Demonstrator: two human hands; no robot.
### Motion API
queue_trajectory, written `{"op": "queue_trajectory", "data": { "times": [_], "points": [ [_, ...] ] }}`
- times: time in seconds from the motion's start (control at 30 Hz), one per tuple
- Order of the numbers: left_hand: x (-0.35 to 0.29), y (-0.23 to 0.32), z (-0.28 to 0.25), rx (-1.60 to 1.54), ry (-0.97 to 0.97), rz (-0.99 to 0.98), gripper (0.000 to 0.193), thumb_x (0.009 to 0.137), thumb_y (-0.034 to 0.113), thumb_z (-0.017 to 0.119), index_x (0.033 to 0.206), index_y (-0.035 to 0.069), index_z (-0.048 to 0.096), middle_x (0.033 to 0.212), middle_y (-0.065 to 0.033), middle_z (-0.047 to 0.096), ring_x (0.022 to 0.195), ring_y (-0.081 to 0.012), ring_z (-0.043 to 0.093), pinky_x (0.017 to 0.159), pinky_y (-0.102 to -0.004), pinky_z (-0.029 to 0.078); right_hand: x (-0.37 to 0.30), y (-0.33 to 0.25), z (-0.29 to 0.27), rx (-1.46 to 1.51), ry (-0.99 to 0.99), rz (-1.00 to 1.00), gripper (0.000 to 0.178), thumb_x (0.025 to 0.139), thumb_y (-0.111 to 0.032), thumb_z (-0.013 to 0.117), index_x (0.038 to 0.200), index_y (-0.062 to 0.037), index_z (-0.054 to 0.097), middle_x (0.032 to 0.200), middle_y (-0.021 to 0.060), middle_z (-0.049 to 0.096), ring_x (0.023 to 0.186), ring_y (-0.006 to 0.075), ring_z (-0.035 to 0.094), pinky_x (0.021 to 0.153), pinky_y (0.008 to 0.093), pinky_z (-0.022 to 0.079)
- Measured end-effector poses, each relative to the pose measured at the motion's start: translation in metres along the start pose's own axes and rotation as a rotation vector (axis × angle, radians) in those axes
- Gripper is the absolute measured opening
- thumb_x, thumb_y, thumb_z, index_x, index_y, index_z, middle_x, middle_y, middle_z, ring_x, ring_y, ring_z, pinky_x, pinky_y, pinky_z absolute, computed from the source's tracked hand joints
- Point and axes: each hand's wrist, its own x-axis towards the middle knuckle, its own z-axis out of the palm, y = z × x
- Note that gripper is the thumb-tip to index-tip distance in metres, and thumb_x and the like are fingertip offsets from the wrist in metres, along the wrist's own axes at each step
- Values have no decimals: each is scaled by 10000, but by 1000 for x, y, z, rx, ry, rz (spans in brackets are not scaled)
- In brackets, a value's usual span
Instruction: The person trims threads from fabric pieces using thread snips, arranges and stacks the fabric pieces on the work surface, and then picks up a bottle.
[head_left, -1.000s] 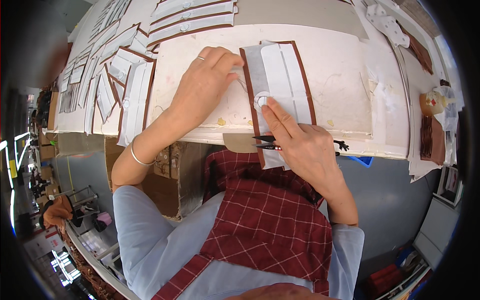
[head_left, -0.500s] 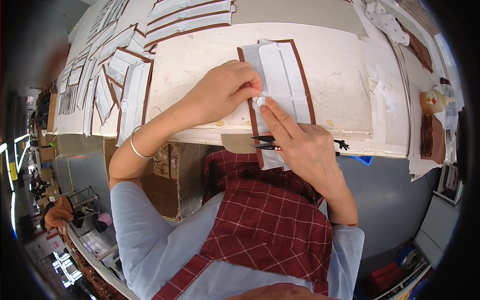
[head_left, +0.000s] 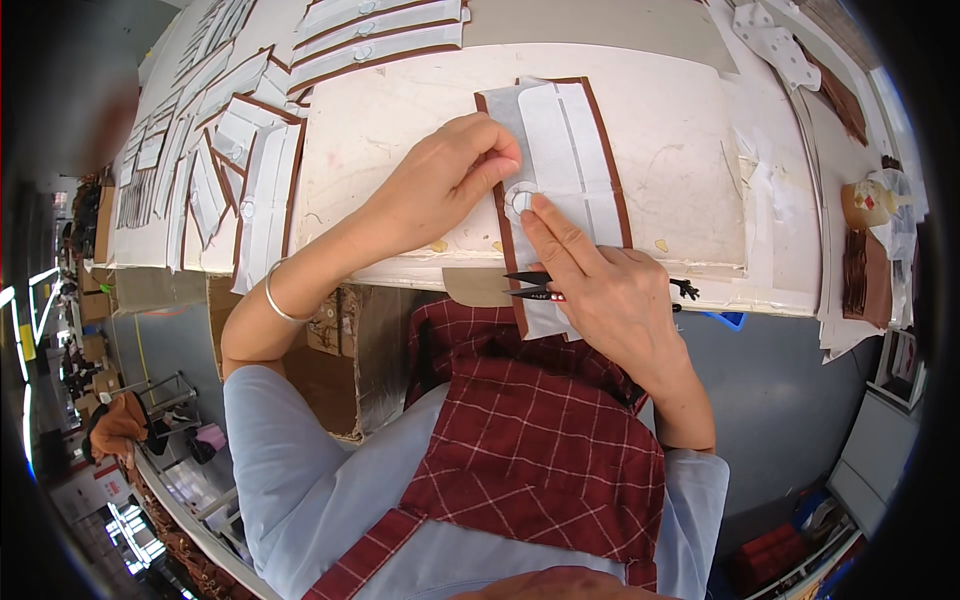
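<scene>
A long white fabric panel (head_left: 560, 130) with brown edging lies across the table edge in front of me, its near end hanging over. On its left part sits a small round white disc (head_left: 521, 202). My right hand (head_left: 615, 295) presses the disc with two outstretched fingers. Black scissors (head_left: 535, 286) are tucked under that hand's curled fingers, blades pointing left. My left hand (head_left: 455, 180) hovers just above and left of the disc, thumb and index finger pinched together. Whatever they pinch, if anything, is too small to make out.
Similar brown-edged panels (head_left: 270, 200) lie in loose piles at the left, and more (head_left: 375, 45) are stacked at the back. A grey sheet (head_left: 600, 35) covers the far side. On the right stand a yellowish container (head_left: 865, 204) and brown pieces (head_left: 866, 277).
My left hand has lifted slightly off the disc, up and away, uncovering more of it. The right hand, scissors and panel stay in place.
</scene>
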Motion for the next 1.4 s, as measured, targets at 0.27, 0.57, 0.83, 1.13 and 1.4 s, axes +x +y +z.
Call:
{"op": "queue_trajectory", "data": {
  "times": [0.27, 0.57, 0.83, 1.13, 1.4],
  "points": [
    [-2, 2, 1, 87, -69, 48, 138, 902, 115, 688, 942, 31, 585, 879, -87, 581, 865, -261, 555, 757, -373, 477, -1, 3, 3, 45, 73, -67, 473, 770, -71, 658, 1241, -39, 669, 1362, 77, 625, 470, 114, 539, 479, 261, 480],
    [-1, 1, -2, 13, -58, -10, 140, 918, 92, 674, 976, 24, 567, 877, -69, 563, 836, -224, 542, 741, -349, 469, -2, 1, 1, 25, 7, -9, 614, 720, -139, 768, 1320, -125, 642, 1379, 6, 617, 609, 117, 642, 540, 265, 509],
    [-4, -4, 2, 236, -57, 235, 128, 962, 112, 633, 1011, 23, 556, 892, -27, 557, 838, -155, 527, 729, -307, 455, -1, 1, 1, 17, 19, -10, 588, 731, -136, 771, 1307, -126, 653, 1362, 9, 631, 597, 119, 639, 538, 264, 512],
    [-5, -6, 5, 260, -41, 246, 89, 994, 123, 598, 981, 38, 573, 907, -9, 548, 828, -95, 477, 708, -259, 434, 0, 3, 4, 68, 88, -63, 482, 759, -64, 662, 1241, -47, 669, 1348, 71, 637, 487, 121, 573, 487, 266, 491],
    [-6, 0, 4, 69, -35, 120, 138, 942, 152, 650, 956, 29, 589, 862, -118, 612, 774, -246, 587, 721, -361, 486, 0, 2, 3, 54, 43, -31, 548, 738, -106, 721, 1283, -91, 658, 1368, 42, 625, 544, 115, 608, 517, 265, 505]
  ]
}}
